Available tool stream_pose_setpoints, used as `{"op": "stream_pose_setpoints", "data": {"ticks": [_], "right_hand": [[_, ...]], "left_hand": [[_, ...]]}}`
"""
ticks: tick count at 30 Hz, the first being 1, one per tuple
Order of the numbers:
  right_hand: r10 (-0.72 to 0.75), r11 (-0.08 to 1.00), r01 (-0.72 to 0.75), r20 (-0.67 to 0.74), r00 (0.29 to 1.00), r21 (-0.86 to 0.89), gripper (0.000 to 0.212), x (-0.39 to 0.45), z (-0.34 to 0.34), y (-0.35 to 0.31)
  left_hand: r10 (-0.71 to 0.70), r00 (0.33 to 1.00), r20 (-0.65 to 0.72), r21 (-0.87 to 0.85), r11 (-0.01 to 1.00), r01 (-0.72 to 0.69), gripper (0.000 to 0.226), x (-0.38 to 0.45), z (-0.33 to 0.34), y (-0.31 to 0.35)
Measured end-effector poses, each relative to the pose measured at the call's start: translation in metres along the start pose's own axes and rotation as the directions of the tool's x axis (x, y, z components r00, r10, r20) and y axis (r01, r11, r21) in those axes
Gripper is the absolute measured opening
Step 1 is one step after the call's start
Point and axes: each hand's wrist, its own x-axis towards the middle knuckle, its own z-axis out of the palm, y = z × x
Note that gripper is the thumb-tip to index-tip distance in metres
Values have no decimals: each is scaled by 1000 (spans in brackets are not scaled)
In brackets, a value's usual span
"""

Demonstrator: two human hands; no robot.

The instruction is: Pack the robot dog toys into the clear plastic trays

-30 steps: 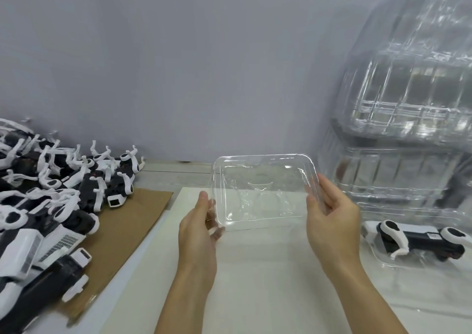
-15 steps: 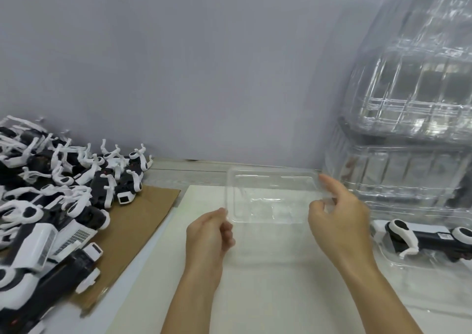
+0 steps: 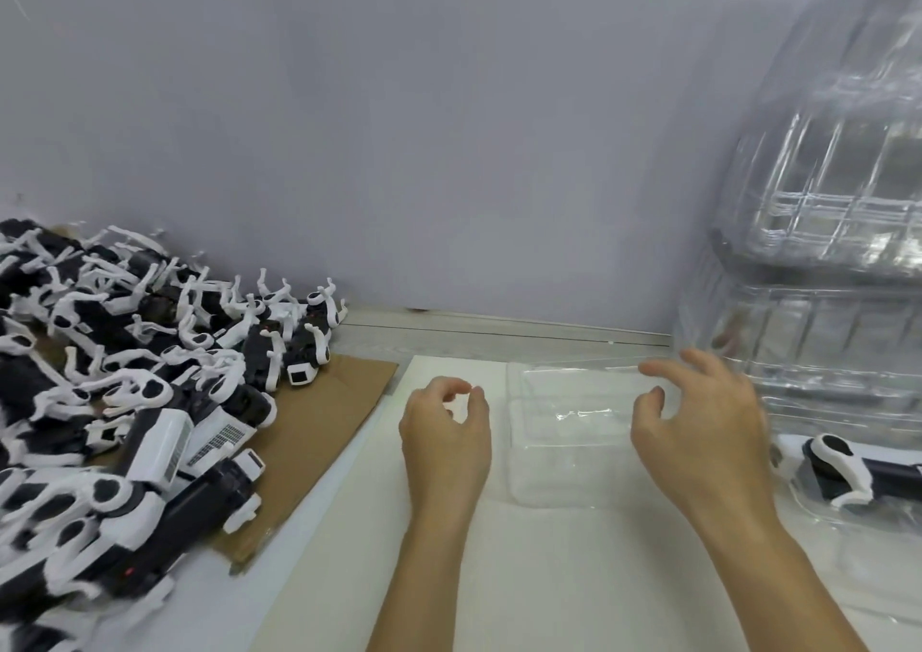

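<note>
An empty clear plastic tray [image 3: 569,432] lies flat on the white sheet [image 3: 574,576] between my hands. My left hand [image 3: 444,432] hovers just left of it, fingers loosely curled, holding nothing. My right hand [image 3: 698,427] hangs over the tray's right edge with fingers spread and relaxed, not gripping it. A heap of black-and-white robot dog toys [image 3: 124,392] lies at the left. One robot dog [image 3: 858,467] sits in another clear tray [image 3: 848,517] at the right.
A tall stack of clear trays [image 3: 823,262] stands at the back right against the grey wall. A brown cardboard sheet [image 3: 309,432] lies under the toy heap, next to the white sheet.
The tray, held up tilted by both hands a second ago, came down flat onto the white sheet. Both hands have let go of it and drawn slightly away.
</note>
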Motion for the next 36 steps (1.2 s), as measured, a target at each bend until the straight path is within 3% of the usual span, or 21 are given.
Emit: {"op": "stream_pose_setpoints", "data": {"ticks": [3,6,10,12,18,22,24,26,32,36], "right_hand": [[-12,999,15,-54,998,46,29,-1,2,0],[-16,997,23,-84,996,78,30,0,3,1],[-11,993,23,-107,994,113,33,2,4,3],[-9,993,22,-112,994,117,34,2,4,3],[3,992,10,-103,995,123,36,3,6,5],[19,991,-7,-90,996,132,39,3,6,7],[24,990,-11,-91,996,141,39,3,6,6],[20,988,-5,-95,995,156,40,3,7,6],[20,975,4,-105,994,221,38,5,5,8],[-50,968,94,-189,981,233,34,4,2,5]], "left_hand": [[53,999,1,130,990,-52,25,25,-6,2],[-14,998,-57,182,983,24,45,67,-14,-1],[-267,952,-147,31,961,274,63,112,-20,-10],[-312,932,-184,-22,949,314,64,125,-20,-19],[-202,960,-194,-160,972,172,58,149,-22,-46],[-95,946,-309,-84,994,72,53,147,-25,-49],[-7,919,-393,47,998,28,44,135,-25,-45],[34,900,-434,50,999,-14,31,122,-25,-36],[96,936,-338,41,995,-87,21,71,-24,7],[95,954,-283,-201,967,-155,34,31,-24,43]]}}
